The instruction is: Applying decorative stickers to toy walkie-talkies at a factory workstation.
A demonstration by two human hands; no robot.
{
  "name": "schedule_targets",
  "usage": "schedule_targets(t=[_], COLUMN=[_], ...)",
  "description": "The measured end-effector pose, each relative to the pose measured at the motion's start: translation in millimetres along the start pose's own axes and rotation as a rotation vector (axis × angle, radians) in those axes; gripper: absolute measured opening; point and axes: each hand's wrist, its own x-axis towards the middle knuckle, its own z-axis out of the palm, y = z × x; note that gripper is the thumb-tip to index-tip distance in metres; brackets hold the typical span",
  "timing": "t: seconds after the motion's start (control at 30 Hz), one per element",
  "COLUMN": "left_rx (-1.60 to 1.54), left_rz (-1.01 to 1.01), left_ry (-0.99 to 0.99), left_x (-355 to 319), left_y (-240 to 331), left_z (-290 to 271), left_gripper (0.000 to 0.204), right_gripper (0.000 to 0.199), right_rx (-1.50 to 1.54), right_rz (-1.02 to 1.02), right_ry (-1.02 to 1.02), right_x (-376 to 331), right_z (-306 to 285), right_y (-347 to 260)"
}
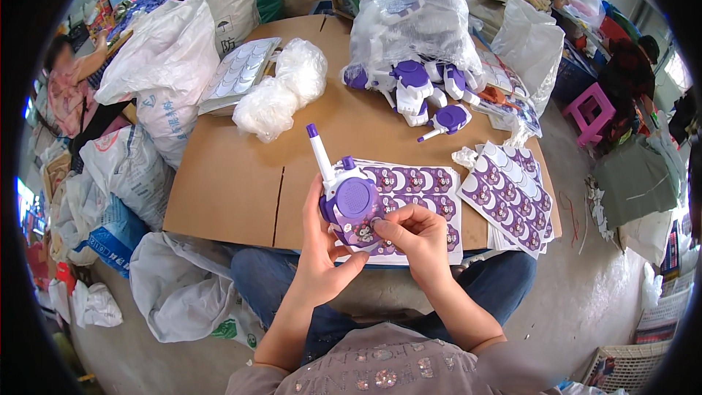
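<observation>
Purple-and-white plastic toy walkie-talkie (354,199): likely light, stiff. Left hand (322,260) holds body, best spot; right hand (418,238) narrow at lower edge, pinch unclear.

Taupe short-sleeved shirt (329,377), sparkly sequin clusters (385,378), lettering (381,355) across front; blue jeans (504,278).

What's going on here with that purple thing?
A person at the table has a purple and white toy in their left hand, its white stick pointing up. The right hand has its thumb and fingertips at the edge of the sticker on the toy's lower front. One sticker sheet lies just beyond the hands and more sheets are to the right. More toys poke out of a clear bag farther back.
</observation>
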Motion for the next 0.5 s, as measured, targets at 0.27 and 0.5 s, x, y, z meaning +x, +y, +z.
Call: schedule_targets(t=[0.27, 0.5], left_rx=[0.012, 0.068], left_rz=[0.131, 0.022], left_ry=[-0.011, 0.107], left_x=[1.2, -6.2], left_y=[-5.0, -5.4], left_z=[-2.7, -2.6], left_gripper=[0.085, 0.062], right_gripper=[0.013, 0.041], right_rx=[-0.304, -1.016], right_rz=[-0.083, -0.164], right_ry=[-0.029, 0.072], right_x=[1.4, -10.0], right_z=[3.2, 4.1], right_y=[-8.6, -24.4])
